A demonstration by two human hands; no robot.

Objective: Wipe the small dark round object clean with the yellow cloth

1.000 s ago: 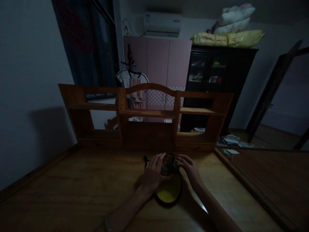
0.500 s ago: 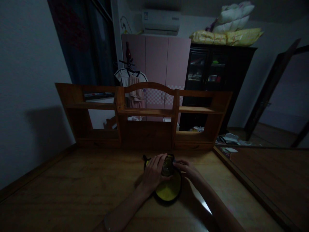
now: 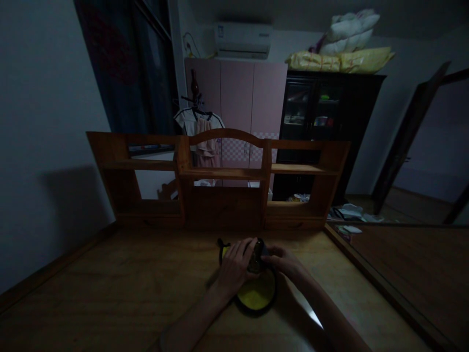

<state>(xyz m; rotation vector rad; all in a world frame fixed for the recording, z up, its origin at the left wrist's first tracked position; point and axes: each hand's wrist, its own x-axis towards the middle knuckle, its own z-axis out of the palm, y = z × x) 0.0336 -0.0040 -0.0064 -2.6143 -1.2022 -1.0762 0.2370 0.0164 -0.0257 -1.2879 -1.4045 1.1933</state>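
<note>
A round yellow piece with a dark border (image 3: pixel 258 294) lies on the wooden desktop (image 3: pixel 146 274). Above its far part is a small, shiny, glass-like object (image 3: pixel 255 262), too dim to identify further. My left hand (image 3: pixel 234 266) curls around this object from the left, fingers over its far side and thumb on the near side. From the right, my right hand (image 3: pixel 286 262) has bent fingers pinching at a small dark part on the object's right edge. A dark loop (image 3: pixel 220 242) shows past the left hand's fingers. The covered sides of the object are hidden.
A wooden shelf unit (image 3: pixel 223 173) stands along the far edge of the desktop. A raised wooden rim (image 3: pixel 373 278) runs down the right side, and a wall (image 3: pixel 54 195) closes off the left. Behind stand a pink wardrobe (image 3: pixel 236 107) and a dark cabinet (image 3: pixel 355 112).
The camera has tilted up a little, so the scene sits slightly lower. My right fingers have shifted slightly against the shiny object's right edge. My left hand keeps its hold.
</note>
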